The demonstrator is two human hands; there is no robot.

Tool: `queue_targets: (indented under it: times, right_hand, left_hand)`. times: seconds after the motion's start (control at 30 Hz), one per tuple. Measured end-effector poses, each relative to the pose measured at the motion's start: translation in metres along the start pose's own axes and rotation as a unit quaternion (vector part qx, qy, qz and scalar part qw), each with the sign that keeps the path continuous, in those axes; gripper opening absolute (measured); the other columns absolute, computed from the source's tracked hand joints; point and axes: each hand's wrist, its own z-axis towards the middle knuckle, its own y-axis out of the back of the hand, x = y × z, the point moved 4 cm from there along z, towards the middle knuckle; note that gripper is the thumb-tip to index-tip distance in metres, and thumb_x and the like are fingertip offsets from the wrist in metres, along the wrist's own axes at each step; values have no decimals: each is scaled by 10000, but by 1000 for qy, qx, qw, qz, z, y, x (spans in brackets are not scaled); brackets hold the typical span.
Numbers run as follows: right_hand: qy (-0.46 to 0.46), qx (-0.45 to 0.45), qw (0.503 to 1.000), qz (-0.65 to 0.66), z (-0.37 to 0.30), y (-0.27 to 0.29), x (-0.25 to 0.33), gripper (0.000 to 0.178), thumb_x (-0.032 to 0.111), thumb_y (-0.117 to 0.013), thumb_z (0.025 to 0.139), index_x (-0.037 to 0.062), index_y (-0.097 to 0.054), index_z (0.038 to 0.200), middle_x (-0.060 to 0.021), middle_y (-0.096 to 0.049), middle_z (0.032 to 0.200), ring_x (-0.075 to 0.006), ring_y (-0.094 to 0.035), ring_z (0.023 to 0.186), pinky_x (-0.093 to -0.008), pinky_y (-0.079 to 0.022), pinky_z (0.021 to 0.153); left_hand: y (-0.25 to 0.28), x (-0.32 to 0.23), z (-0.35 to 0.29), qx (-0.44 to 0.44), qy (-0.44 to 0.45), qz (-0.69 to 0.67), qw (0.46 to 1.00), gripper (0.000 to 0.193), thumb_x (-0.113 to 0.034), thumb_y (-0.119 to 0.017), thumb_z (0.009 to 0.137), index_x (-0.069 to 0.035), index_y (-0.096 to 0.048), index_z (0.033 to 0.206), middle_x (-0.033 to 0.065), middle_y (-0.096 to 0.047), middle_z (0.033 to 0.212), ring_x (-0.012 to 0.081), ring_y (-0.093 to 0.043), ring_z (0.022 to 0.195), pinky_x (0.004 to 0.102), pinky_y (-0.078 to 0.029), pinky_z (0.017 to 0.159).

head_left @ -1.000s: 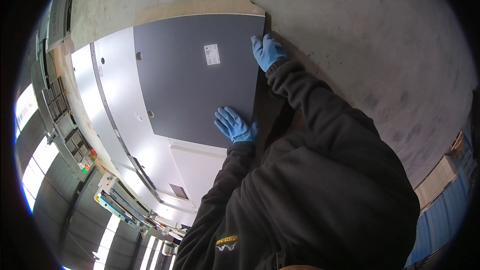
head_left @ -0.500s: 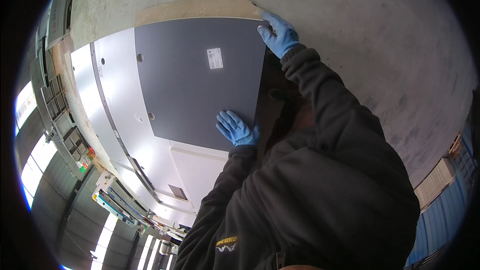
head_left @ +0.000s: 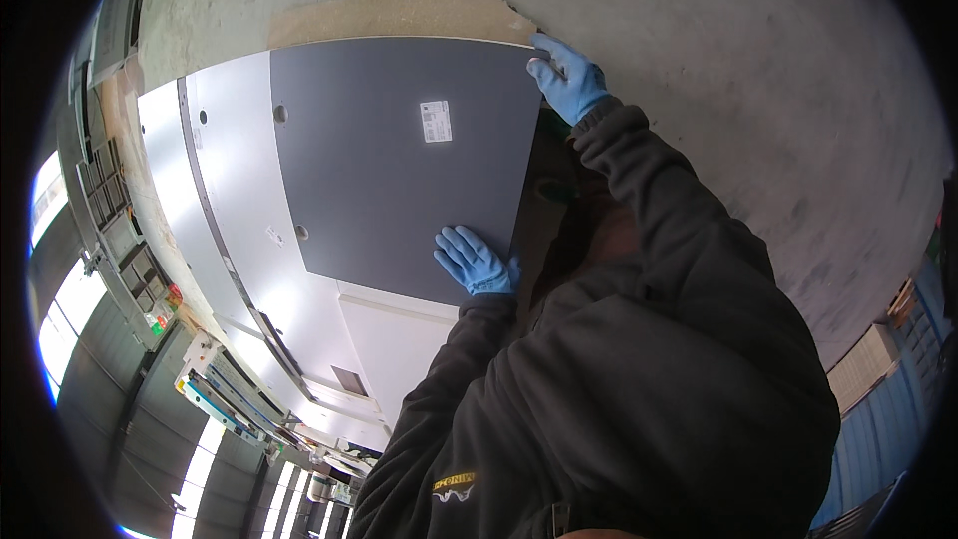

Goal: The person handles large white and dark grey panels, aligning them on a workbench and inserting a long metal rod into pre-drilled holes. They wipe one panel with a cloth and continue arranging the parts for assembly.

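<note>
A dark grey flat panel with a white label and two round holes near its left edge fills the middle of the view. My left hand, in a blue glove, lies on the panel's near right part with its fingers stretched flat; the thumb is at the panel's right edge. At the far right corner, my right hand, gloved alike, grips the panel, fingers over the far edge and thumb on the face. Its fingertips are partly hidden.
White panels with a dark strip extend left of the grey one. A tan board edge shows beyond it, on the concrete floor. Racks stand far left; a blue corrugated surface is at lower right.
The grey panel's far right corner and my right hand have shifted slightly right. My left hand stays flat on the panel, almost unmoved.
</note>
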Motion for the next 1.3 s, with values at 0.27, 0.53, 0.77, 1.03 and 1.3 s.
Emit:
queue_targets:
  times: [0.27,0.53,0.77,1.03,1.3]
  right_hand:
    - [21,-19,999,38,0,1,0,412,208,-705,952,9,-628,1305,-194,-696,1232,-306,-708,1070,-366,-563,917]
    - [23,12,999,33,-3,2,-1,425,63,-616,1009,-6,-549,1424,-128,-669,1320,-166,-654,1125,-285,-512,992]
    - [-1,16,999,51,1,8,14,385,127,-711,931,8,-634,1290,-172,-705,1226,-303,-712,1062,-357,-566,915]
    - [440,219,786,-376,12,-34,88,614,537,-498,1000,69,-559,1391,-177,-422,1579,-313,-339,1506,-576,-236,1218]
    - [414,129,769,-469,99,-85,141,805,664,-564,925,90,-495,1483,-136,-411,1596,-324,-308,1515,-530,-189,1255]
  left_hand:
    - [-2,4,-3,30,13,10,999,1127,-489,-743,783,101,-188,1566,353,-192,1625,556,-160,1511,660,-131,1220]
    - [-4,4,-2,16,-6,10,1000,1177,-472,-774,751,109,-157,1568,364,-154,1628,562,-116,1518,667,-111,1223]
    - [-3,7,-3,57,7,-25,998,1179,-446,-828,687,154,-230,1507,418,-194,1577,617,-128,1483,727,-90,1192]
    - [-1,9,-4,62,3,-49,997,1127,-449,-789,723,134,-237,1515,405,-192,1577,609,-139,1481,747,-91,1181]
    - [-5,13,-8,59,20,-89,994,1100,-413,-803,706,102,-267,1516,353,-257,1572,594,-187,1476,756,-120,1173]
